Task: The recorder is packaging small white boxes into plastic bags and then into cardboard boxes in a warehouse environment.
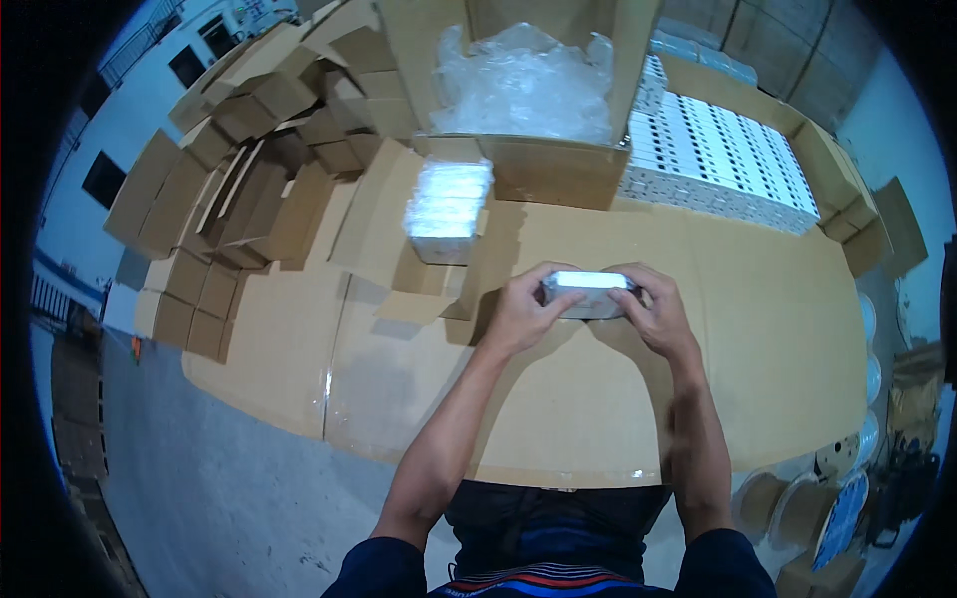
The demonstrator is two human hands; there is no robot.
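Far to the left of the hands, a heap of folded brown cardboard boxes [239, 179] lay piled at the edge of the counter [778, 339], which was covered in flat cardboard sheets. Nearer, up and to the left of the left hand, a stack of small white boxes wrapped in clear film [447, 209] sat on a cardboard flap.

The left hand [518, 311] was curled around the left end of a small white box [588, 293], fingers wrapped over its top edge and thumb at its near side. The right hand [653, 311] gripped the right end in the same way, fingers closed over the top. The box was held between both hands just above the counter, directly ahead of the person.

Beyond the hands stood an open cardboard carton filled with crumpled clear plastic bags [523, 85]. Up and to the right of the right hand, a wide open carton held rows of small white boxes [723, 154] packed tightly.
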